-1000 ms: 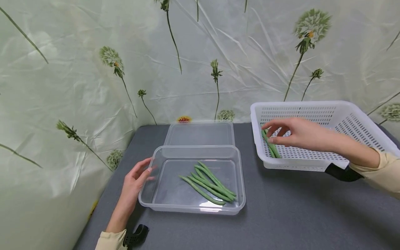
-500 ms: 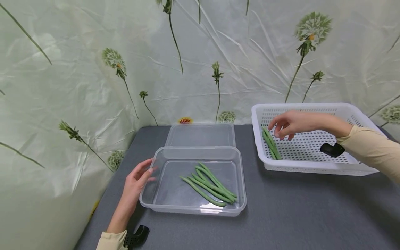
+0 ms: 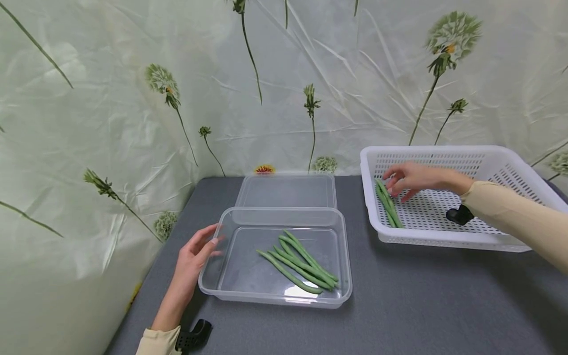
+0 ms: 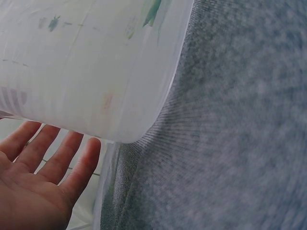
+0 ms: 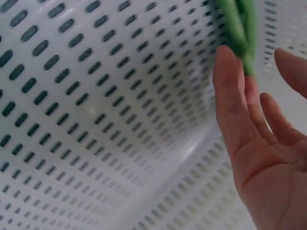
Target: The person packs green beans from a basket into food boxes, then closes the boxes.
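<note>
Green beans, several of them, lie in a clear plastic container on the table. Straight fingers of my left hand rest against its left side; the left wrist view shows that hand with its fingertips at the container wall. My right hand reaches into a white perforated basket, beside a few more green beans along its left wall. Seen from the right wrist, the fingers of this hand are extended at the ends of the beans, thumb apart, gripping none.
A clear flat lid lies behind the container. Dark grey cloth covers the table. At the back and left hangs a pale plastic sheet printed with flowers. Each wrist carries a black band.
My right hand has drawn up and back from the beans, then lowered again toward their upper ends in the basket. My left hand and the container keep their places.
</note>
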